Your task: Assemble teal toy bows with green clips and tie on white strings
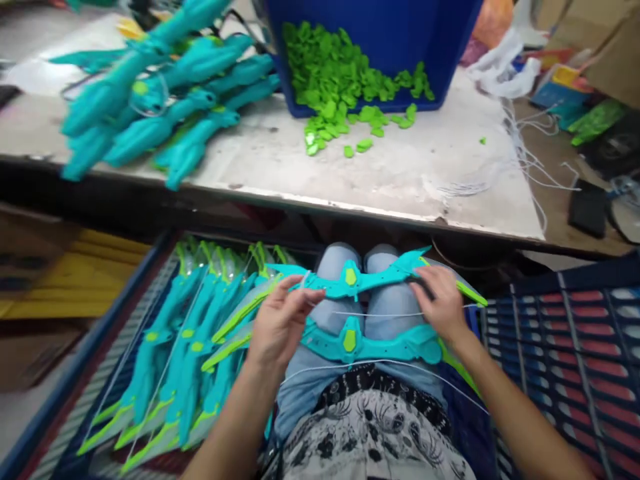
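Observation:
Two teal toy bows with green centre pieces lie across my lap. My left hand [280, 320] pinches the left limb of the upper bow [350, 280], fingers closed around it and its white string. My right hand [443, 303] grips the right limb of the same bow. The lower bow [360, 340] rests on my thighs below, its white string [380, 365] curving toward my waist.
A crate [75, 360] at my left holds several finished teal bows [190, 340]. On the worn table [400, 173] lie a pile of teal bow bodies [160, 100], a blue bin [380, 40] spilling small green pieces [340, 87], and loose white string [520, 153]. A slatted crate [565, 347] stands at my right.

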`<action>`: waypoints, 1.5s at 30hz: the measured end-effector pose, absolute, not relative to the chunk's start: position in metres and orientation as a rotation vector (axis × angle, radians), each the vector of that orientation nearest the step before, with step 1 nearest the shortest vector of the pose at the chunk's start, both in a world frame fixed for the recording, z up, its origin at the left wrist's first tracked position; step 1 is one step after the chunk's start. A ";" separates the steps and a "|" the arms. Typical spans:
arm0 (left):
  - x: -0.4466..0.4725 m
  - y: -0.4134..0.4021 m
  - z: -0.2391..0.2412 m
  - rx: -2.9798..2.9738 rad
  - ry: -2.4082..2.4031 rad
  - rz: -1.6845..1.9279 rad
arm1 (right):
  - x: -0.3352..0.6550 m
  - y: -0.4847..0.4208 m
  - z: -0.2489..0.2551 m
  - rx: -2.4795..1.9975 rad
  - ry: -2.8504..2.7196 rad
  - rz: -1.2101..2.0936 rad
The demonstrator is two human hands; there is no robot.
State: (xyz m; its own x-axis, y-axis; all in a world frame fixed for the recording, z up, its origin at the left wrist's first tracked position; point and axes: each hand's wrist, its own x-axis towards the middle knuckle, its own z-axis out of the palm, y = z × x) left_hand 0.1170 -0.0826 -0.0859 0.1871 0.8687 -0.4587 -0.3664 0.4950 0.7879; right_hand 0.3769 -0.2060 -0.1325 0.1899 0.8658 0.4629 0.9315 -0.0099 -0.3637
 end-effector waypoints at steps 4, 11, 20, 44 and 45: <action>0.127 -0.100 -0.090 0.565 0.940 0.804 | 0.286 -0.122 -0.150 -1.654 -2.269 0.194; 0.111 -0.093 -0.085 0.487 0.842 0.868 | 0.273 -0.071 -0.162 -1.795 -2.556 0.334; 0.051 -0.021 -0.098 0.691 1.263 1.429 | 0.340 -0.045 -0.139 -1.623 -2.216 1.103; 0.048 0.034 -0.113 0.931 1.127 1.377 | 0.340 -0.053 -0.148 -1.622 -2.167 1.101; 0.047 0.035 -0.114 0.919 1.088 1.351 | 0.341 -0.054 -0.148 -1.618 -2.180 1.086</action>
State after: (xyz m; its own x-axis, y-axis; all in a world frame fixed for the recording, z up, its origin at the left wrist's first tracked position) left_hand 0.0467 0.0354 -0.1136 -0.0797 0.9946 -0.0666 -0.2772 0.0420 0.9599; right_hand 0.3408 -0.0543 -0.1481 -0.3711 0.8955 -0.2455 0.7356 0.1222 -0.6664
